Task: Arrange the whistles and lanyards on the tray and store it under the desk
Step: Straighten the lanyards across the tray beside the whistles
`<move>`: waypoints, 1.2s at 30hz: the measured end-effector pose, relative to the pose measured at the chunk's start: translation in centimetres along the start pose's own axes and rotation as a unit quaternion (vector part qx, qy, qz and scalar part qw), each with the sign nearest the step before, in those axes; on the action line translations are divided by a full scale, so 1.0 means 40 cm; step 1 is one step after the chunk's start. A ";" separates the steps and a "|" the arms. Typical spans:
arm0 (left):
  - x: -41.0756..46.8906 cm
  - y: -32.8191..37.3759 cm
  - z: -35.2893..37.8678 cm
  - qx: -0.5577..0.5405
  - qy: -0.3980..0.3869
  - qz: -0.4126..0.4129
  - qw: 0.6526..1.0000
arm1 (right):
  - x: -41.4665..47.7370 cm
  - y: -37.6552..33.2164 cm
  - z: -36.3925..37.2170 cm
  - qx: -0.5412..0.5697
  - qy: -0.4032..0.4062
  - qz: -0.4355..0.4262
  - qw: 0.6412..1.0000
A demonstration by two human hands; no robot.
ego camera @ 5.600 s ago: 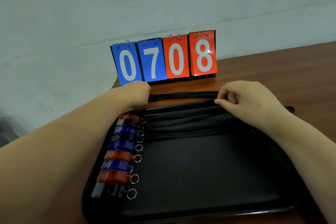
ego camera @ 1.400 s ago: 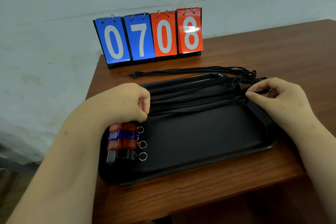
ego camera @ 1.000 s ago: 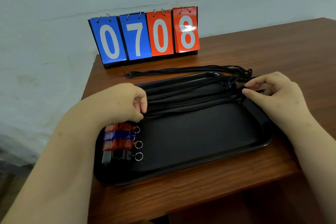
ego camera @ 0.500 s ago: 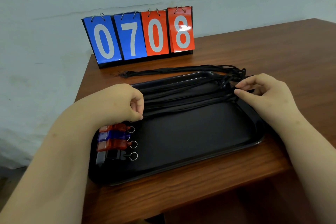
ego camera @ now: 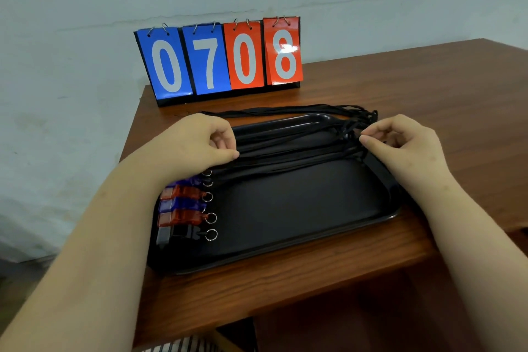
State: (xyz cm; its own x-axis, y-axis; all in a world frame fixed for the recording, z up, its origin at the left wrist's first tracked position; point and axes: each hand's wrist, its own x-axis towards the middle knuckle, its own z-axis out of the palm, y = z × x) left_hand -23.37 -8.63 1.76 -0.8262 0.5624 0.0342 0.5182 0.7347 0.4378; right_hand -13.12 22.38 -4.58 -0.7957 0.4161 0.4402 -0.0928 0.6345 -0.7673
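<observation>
Wooden tabletop [ego camera: 371, 88] against a pale wall. Left hand [ego camera: 197, 146] and right hand [ego camera: 400, 143] each pinch the lanyards [ego camera: 285, 151] stretched between them over the tray [ego camera: 285, 248]. Judged light, limp, tangle-prone; grip at the ends. Whistles [ego camera: 183, 208] lie below the left hand.

Wooden desk [ego camera: 400, 88] against pale wall [ego camera: 85, 66]

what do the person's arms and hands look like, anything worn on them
Both arms are bare along all of their visible length: no sleeves show. The left hand and right hand carry no gloves, rings, watch or bracelets that I can see. Nails look short and unpainted. A strip of striped fabric shows at the bottom edge, probably clothing on the body.
</observation>
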 end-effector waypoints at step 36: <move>0.264 -0.270 -0.043 0.140 0.098 -0.036 0.985 | 0.298 -0.228 0.511 -0.253 -0.258 -0.041 0.931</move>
State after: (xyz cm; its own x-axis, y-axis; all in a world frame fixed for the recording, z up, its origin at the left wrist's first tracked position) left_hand -38.09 -11.27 -1.07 -0.8756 0.4413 0.1966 0.4748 0.8612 0.1814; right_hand -34.00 8.25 -1.86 -0.9923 0.0669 0.1043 0.0243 0.9305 -0.3656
